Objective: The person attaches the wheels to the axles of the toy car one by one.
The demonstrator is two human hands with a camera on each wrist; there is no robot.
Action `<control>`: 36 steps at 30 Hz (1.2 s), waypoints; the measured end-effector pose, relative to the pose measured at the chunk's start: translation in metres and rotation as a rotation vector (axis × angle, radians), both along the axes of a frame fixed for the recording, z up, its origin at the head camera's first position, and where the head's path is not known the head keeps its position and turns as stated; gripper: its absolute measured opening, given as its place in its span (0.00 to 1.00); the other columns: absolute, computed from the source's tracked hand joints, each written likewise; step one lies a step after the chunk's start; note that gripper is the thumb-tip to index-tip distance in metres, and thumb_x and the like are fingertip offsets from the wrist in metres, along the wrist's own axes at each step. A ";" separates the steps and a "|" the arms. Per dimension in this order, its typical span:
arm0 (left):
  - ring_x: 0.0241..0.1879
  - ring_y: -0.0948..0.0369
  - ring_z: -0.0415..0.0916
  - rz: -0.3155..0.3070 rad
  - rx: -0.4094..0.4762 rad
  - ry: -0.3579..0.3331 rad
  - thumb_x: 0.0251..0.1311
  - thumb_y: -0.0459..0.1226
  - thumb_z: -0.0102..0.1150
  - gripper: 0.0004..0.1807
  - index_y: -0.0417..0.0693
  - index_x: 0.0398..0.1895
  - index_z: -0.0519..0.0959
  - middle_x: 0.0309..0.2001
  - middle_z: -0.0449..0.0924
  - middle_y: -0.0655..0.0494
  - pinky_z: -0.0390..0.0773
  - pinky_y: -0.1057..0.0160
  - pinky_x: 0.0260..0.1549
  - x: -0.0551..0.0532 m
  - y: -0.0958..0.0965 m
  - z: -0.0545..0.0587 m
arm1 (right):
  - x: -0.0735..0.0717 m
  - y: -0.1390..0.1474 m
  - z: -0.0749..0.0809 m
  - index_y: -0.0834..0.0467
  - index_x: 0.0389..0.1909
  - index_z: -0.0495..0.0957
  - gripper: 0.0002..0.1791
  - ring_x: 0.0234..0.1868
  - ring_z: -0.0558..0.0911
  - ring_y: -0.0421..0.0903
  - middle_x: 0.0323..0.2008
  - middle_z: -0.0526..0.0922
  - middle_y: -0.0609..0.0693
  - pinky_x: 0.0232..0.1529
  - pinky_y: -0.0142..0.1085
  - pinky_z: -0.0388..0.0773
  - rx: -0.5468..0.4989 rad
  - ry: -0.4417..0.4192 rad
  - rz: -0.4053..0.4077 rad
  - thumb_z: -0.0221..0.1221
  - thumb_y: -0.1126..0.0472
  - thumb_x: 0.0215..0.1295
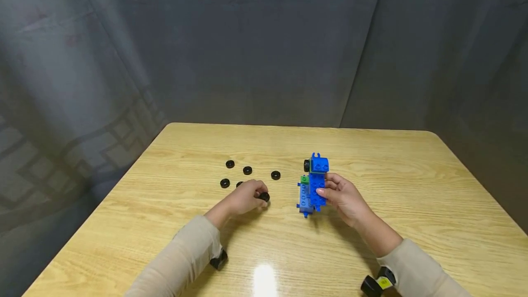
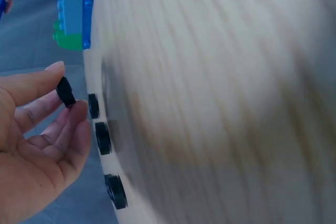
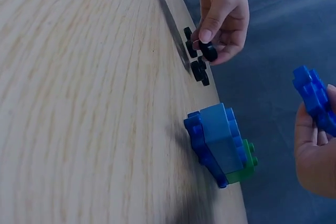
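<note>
A blue toy-brick vehicle is held right of centre in the head view, a black wheel fitted at the left of its upper end. The right hand grips it from the right, thumb across the studded face. Just left of centre, the left hand pinches a loose black toy wheel between thumb and fingertips; the left wrist view shows this wheel raised off the desk.

Beside the held vehicle, partly behind it in the head view, a second toy-brick assembly stands on the desk: a light-blue brick on a blue base, with a green brick at its far end. Five more black wheels lie near the left hand (one mostly hidden behind it).

Beige sleeves cover the forearms entering from the lower left and lower right, black devices at both wrists. A dark grey curtain fills the upper part of the frame.
</note>
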State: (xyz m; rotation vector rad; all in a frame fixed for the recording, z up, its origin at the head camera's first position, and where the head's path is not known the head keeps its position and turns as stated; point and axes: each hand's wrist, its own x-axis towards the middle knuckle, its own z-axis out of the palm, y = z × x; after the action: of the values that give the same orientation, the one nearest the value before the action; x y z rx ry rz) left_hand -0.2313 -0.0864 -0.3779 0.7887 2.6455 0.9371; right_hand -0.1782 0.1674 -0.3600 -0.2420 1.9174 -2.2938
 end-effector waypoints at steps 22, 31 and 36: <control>0.36 0.61 0.71 0.003 0.246 -0.059 0.48 0.31 0.59 0.15 0.43 0.42 0.72 0.40 0.72 0.55 0.72 0.66 0.34 0.019 0.017 0.011 | 0.003 -0.002 0.003 0.73 0.48 0.57 0.20 0.35 0.76 0.40 0.33 0.76 0.47 0.35 0.30 0.73 -0.002 -0.006 0.000 0.51 0.74 0.55; 0.37 0.60 0.72 -0.007 0.334 -0.116 0.48 0.31 0.60 0.15 0.41 0.42 0.72 0.40 0.73 0.53 0.73 0.67 0.34 0.025 0.026 0.014 | 0.003 -0.003 0.002 0.65 0.39 0.60 0.12 0.32 0.74 0.39 0.31 0.74 0.48 0.31 0.29 0.73 -0.068 0.032 0.046 0.50 0.75 0.55; 0.35 0.62 0.72 -0.011 0.354 -0.111 0.49 0.31 0.60 0.14 0.42 0.41 0.72 0.40 0.74 0.53 0.73 0.69 0.32 0.028 0.029 0.016 | 0.004 -0.002 0.001 0.64 0.38 0.60 0.12 0.32 0.74 0.40 0.31 0.73 0.48 0.32 0.29 0.72 -0.079 0.039 0.062 0.50 0.75 0.55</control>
State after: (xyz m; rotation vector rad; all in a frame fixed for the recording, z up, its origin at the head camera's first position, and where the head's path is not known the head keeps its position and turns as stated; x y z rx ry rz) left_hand -0.2029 -0.0571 -0.3617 0.7959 2.4095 1.4268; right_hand -0.1743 0.1650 -0.3588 -0.3519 1.8125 -2.3439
